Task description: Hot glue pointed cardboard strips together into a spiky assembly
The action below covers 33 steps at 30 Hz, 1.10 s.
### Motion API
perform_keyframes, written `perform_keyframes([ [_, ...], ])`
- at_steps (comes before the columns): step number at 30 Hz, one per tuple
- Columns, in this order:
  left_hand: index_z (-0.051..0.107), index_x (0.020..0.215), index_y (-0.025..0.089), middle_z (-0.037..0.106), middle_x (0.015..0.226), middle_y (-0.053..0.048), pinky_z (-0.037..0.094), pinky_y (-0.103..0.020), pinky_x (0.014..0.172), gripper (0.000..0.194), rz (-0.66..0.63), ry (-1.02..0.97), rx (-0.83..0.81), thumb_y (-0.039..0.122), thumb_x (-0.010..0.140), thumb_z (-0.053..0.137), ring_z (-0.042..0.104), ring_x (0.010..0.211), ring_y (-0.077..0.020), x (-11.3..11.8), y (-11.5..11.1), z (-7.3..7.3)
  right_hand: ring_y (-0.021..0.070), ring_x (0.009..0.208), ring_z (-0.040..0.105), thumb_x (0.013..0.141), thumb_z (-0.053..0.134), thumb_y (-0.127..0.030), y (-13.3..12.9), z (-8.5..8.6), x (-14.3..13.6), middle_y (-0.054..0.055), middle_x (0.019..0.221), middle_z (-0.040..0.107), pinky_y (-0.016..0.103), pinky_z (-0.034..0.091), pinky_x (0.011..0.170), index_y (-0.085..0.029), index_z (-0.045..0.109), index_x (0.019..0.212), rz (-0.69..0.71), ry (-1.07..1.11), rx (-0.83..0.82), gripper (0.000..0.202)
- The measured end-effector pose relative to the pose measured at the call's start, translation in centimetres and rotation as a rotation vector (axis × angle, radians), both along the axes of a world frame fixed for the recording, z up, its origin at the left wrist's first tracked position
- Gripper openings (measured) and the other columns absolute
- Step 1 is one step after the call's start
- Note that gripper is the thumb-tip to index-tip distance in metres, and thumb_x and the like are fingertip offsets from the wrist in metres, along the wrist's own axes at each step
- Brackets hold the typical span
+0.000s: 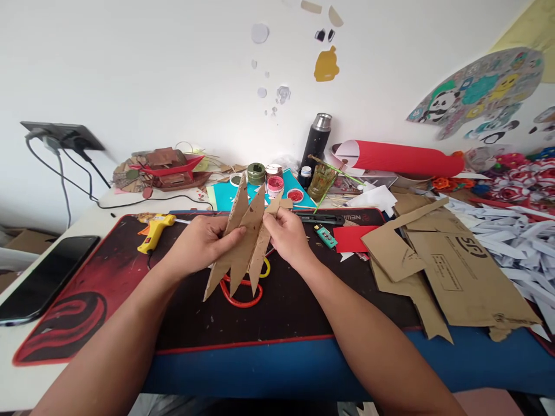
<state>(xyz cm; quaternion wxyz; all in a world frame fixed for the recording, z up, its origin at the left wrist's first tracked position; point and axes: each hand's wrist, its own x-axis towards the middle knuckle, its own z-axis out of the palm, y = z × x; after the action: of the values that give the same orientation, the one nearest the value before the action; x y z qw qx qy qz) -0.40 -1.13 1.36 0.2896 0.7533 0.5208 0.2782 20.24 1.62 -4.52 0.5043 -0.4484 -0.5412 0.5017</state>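
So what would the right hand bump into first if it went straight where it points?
Probably the spiky cardboard, because the right hand already has its fingers on it. What comes after that is hard to tell from one picture.

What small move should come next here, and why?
Probably a gentle press by the right hand to align the upper end of the pointed cardboard: its fingers already pinch there, and the left hand steadies the other side, thumb on the face.

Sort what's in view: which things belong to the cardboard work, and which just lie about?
Likely in the work:
- pointed cardboard pieces, between left hand and right hand
- scissors
- glue gun

Apparently just lying about:
- phone
- black flask
- red roll
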Motion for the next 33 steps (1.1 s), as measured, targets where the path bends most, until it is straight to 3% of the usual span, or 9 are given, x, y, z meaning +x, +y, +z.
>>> perform_keyframes([
  [5,0.074,0.089,0.018,0.073,0.081,-0.004,0.049,-0.026,0.056,0.056,0.022,-0.222,-0.278,0.074,0.088,0.068,0.065,0.07,-0.0204,-0.2,0.4,-0.2,0.0103,0.039,0.039,0.091,0.069,-0.054,-0.1,1.0,0.4,-0.009,0.055,0.047,0.026,0.031,0.04,-0.025,0.053,0.076,0.117,0.113,-0.075,0.036],
  [7,0.074,0.093,0.018,0.074,0.083,-0.005,0.052,-0.027,0.058,0.059,0.037,-0.318,-0.344,0.077,0.086,0.07,0.067,0.072,-0.0224,0.0,0.5,-0.2,0.0128,0.042,0.047,0.09,0.07,-0.057,-0.3,1.4,0.5,-0.008,0.055,0.051,0.027,0.039,0.043,-0.025,0.056,0.079,0.169,0.133,-0.085,0.036],
  [10,0.072,0.091,0.018,0.073,0.082,-0.005,0.051,-0.027,0.058,0.061,0.028,-0.375,-0.346,0.079,0.083,0.072,0.064,0.07,-0.0206,0.2,0.6,-0.1,0.0207,0.072,0.07,0.089,0.072,-0.055,-0.7,1.6,0.4,0.0,0.075,0.071,0.031,0.056,0.068,-0.023,0.065,0.087,0.204,0.11,-0.036,0.033],
  [13,0.072,0.091,0.019,0.069,0.082,-0.003,0.049,-0.025,0.06,0.057,0.029,-0.365,-0.284,0.075,0.085,0.074,0.06,0.071,-0.0181,0.2,0.8,-0.1,0.0271,0.096,0.074,0.09,0.071,-0.054,-1.0,1.5,0.4,0.007,0.099,0.079,0.036,0.057,0.081,-0.02,0.072,0.096,0.203,0.026,-0.012,0.035],
  [17,0.067,0.081,0.02,0.057,0.068,0.002,0.038,-0.023,0.052,0.054,0.135,-0.39,-0.206,0.073,0.086,0.072,0.048,0.059,-0.0132,-0.1,1.1,0.0,0.0275,0.094,0.072,0.093,0.067,-0.053,-1.2,1.7,0.5,0.008,0.099,0.079,0.035,0.054,0.078,-0.019,0.073,0.097,0.223,-0.11,0.026,0.035],
  [23,0.077,0.099,0.019,0.078,0.091,-0.006,0.054,-0.03,0.068,0.053,0.161,-0.483,-0.26,0.068,0.079,0.08,0.068,0.08,-0.0231,0.1,1.2,0.0,0.0217,0.079,0.065,0.096,0.062,-0.05,-1.7,2.1,0.5,0.005,0.086,0.074,0.031,0.048,0.069,-0.019,0.068,0.085,0.28,-0.288,0.093,0.034],
  [33,0.075,0.101,0.019,0.077,0.088,-0.007,0.057,-0.032,0.066,0.054,0.081,-0.444,-0.282,0.069,0.079,0.08,0.071,0.08,-0.0256,-0.1,1.2,-0.3,0.0268,0.099,0.073,0.093,0.072,-0.052,-1.4,1.9,0.5,0.008,0.106,0.08,0.035,0.054,0.082,-0.019,0.077,0.102,0.281,-0.104,-0.005,0.035],
])
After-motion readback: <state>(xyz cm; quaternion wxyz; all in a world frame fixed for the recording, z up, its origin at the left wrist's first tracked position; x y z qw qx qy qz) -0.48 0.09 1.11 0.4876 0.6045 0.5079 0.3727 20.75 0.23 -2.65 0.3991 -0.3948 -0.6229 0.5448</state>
